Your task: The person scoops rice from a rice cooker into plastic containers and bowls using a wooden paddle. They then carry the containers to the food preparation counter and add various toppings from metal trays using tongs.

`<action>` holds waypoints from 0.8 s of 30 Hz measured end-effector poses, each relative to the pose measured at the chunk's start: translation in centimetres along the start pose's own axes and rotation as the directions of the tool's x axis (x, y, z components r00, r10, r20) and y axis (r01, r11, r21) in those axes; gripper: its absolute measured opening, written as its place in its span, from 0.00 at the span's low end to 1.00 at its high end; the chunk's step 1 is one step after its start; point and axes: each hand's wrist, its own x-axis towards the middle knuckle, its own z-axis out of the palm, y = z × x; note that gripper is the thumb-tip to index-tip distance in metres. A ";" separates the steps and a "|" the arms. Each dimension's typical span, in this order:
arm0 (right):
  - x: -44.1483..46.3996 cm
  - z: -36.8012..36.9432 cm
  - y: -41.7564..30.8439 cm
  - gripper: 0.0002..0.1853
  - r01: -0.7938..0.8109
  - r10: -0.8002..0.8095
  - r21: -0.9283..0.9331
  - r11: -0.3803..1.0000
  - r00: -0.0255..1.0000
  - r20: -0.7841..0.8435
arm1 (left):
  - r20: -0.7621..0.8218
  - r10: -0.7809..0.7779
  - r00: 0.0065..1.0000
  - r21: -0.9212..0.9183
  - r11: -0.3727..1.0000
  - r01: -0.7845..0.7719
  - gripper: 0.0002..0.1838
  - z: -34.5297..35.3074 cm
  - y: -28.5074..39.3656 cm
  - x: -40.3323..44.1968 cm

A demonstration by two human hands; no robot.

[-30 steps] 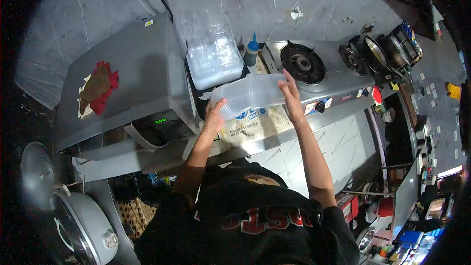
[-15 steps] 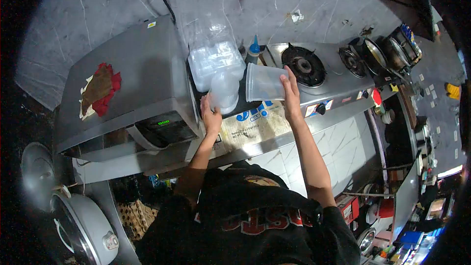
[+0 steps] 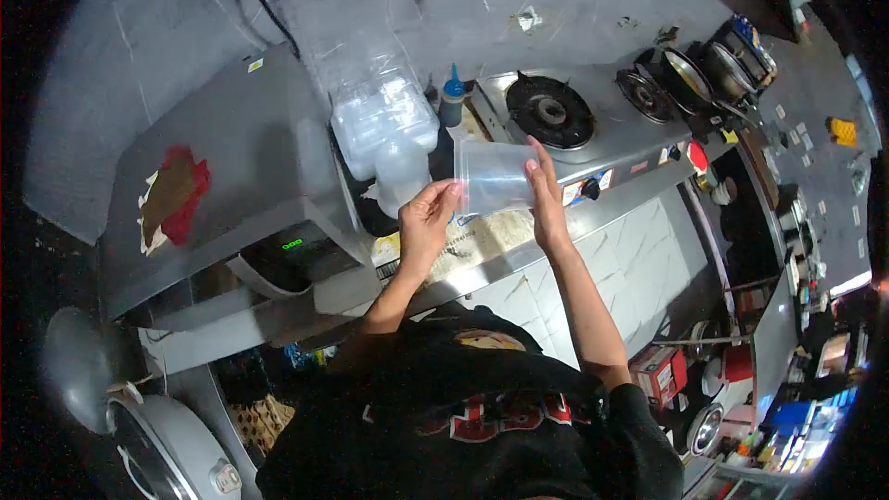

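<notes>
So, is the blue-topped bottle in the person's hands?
No, the bottle stands by the gas stove; the left hand and right hand are at a plastic container.

Single head-worn view looks down past the chest, its edges perhaps fisheye-dark.

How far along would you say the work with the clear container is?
The container already looks separate from the plastic tub by the stacked boxes. In hand: the right hand holds its base end, and the left hand pinches its rim. Setting it down seems left.
</notes>
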 end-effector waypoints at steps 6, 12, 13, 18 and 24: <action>-2.7 -0.7 0.2 0.31 -0.047 0.046 -0.119 0.992 0.999 -0.010 | 0.062 0.271 0.960 0.534 0.804 -0.262 0.07 0.3 -0.9 -0.7; -4.7 -0.3 1.2 0.26 -0.103 0.102 -0.001 0.995 0.984 -0.147 | 0.093 0.432 0.897 0.667 0.642 -0.378 0.05 0.7 -2.4 -1.2; -4.7 -0.6 1.9 0.26 -0.102 0.101 -0.001 0.995 0.985 -0.143 | 0.064 0.400 0.914 0.676 0.657 -0.335 0.06 0.6 -2.5 -1.2; -4.9 -3.9 3.0 0.28 -0.034 0.092 0.212 0.977 0.960 -0.266 | -0.285 0.188 0.940 0.346 0.935 -0.083 0.11 -2.8 -2.2 0.3; -5.2 -6.6 5.1 0.34 -0.127 0.177 0.169 0.977 0.929 -0.325 | -0.400 -0.251 0.881 -0.383 0.920 0.089 0.11 -7.7 -2.9 4.7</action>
